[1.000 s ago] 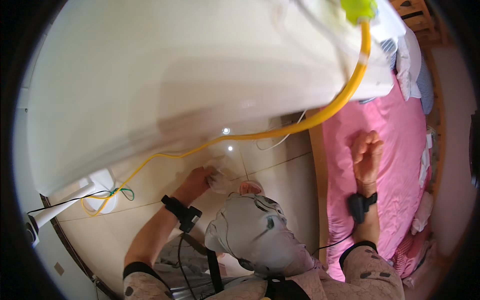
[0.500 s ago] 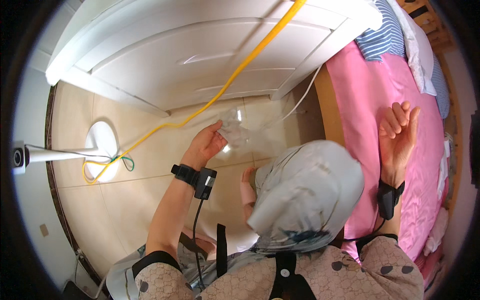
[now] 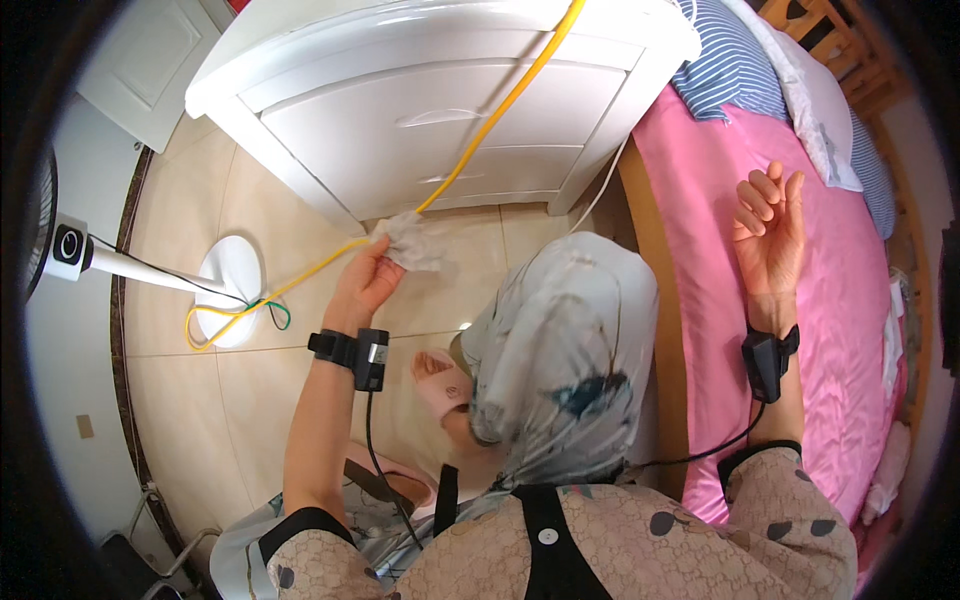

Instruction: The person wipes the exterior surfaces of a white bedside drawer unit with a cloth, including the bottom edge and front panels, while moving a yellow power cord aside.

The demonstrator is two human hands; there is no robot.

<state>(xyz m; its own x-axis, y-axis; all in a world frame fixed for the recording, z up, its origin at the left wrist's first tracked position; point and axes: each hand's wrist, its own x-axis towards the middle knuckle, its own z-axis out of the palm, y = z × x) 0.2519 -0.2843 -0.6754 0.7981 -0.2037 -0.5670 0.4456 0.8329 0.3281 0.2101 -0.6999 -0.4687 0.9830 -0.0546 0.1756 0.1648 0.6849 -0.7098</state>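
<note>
Beige tiles (image 3: 260, 390) spread before a white drawer unit (image 3: 400, 140). The left hand (image 3: 366, 284), fingers clamped on a crumpled white sheet (image 3: 410, 243), overlaps the yellow cable (image 3: 557, 34), contact unclear; nothing is released yet. The right hand (image 3: 770, 230), empty, curls its fingers loosely over the pink bed (image 3: 840, 300).

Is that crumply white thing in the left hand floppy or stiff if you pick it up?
Probably floppy: the crumpled white sheet spreads in loose, uneven folds. It looks light too, since it seems thin and the left hand holds it just by one side. It likely wouldn't roll, being ragged, not round.
</note>
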